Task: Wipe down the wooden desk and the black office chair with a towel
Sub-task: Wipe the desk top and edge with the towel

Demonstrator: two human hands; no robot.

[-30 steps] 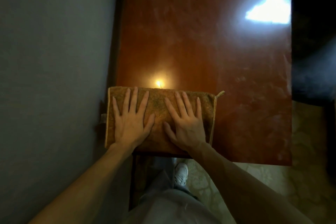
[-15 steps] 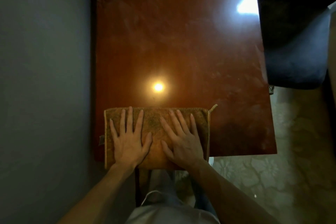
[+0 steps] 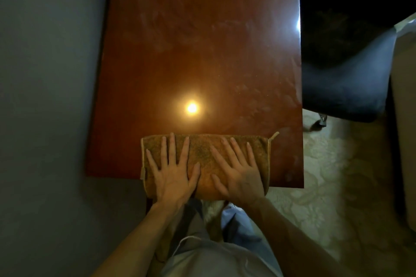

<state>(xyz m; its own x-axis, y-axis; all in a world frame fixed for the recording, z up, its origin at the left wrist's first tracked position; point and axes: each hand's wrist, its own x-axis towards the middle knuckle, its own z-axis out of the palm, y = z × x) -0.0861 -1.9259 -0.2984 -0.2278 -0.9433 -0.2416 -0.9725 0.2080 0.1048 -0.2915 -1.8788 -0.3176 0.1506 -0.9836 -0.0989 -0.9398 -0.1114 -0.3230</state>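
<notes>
Brown towel point(image 3: 203, 155) is overhanging the wooden desk's point(image 3: 202, 56) near edge, left hand point(image 3: 173, 175) and right hand point(image 3: 239, 175) pressing it flat-fingered; far smears point(image 3: 180, 16) and black chair point(image 3: 342, 78) likely remaining.

Dim, low-light frame. A warm round glare spot point(image 3: 192, 108) sits on the glossy desk point(image 3: 202, 51) just beyond the towel point(image 3: 202, 155), with an orange halo around it. A second glare point(image 3: 298, 23), cold white, is on the desk's right edge, farther off. Smeary sheen shows across the far desk.

The towel, left hand point(image 3: 173, 175) and right hand point(image 3: 238, 175) are lit warm and fairly sharp. The wall point(image 3: 45, 74) at left is flat dull grey. The chair point(image 3: 342, 74) at right is near black, its far part lost in shadow. The floor point(image 3: 315, 186) at near right is pale and soft.

Wide-angle bend: the desk's left edge leans and the corners darken. The near forearms are underexposed and slightly soft.
</notes>
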